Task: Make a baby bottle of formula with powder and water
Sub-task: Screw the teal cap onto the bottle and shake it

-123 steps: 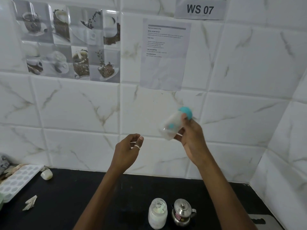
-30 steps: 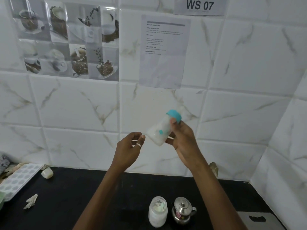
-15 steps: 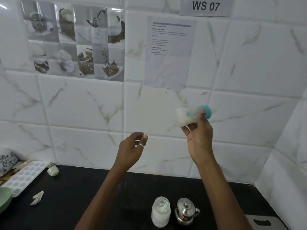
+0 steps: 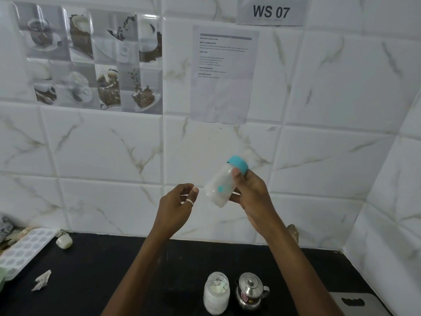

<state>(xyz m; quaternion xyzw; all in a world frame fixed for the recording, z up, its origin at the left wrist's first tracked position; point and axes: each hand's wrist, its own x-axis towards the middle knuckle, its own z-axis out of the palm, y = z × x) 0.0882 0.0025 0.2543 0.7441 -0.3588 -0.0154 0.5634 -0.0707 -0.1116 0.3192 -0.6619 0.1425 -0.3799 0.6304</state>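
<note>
- Right hand (image 4: 251, 197) grips the tilted baby bottle (image 4: 222, 187) by its body; teal cap (image 4: 238, 164) apparently seated
- Left hand (image 4: 176, 207) loosely curled, holding nothing
- A loose cap could leak formula; a slack grip could drop it

Right hand (image 4: 252, 197) grips bottle (image 4: 222, 184) tilted, teal cap (image 4: 238, 164) up-right, milky liquid inside. Left hand (image 4: 175, 207) loosely curled beside it, not touching. Below on black counter (image 4: 114, 270): powder jar (image 4: 216, 293) just beside steel pot (image 4: 250, 290).
</note>
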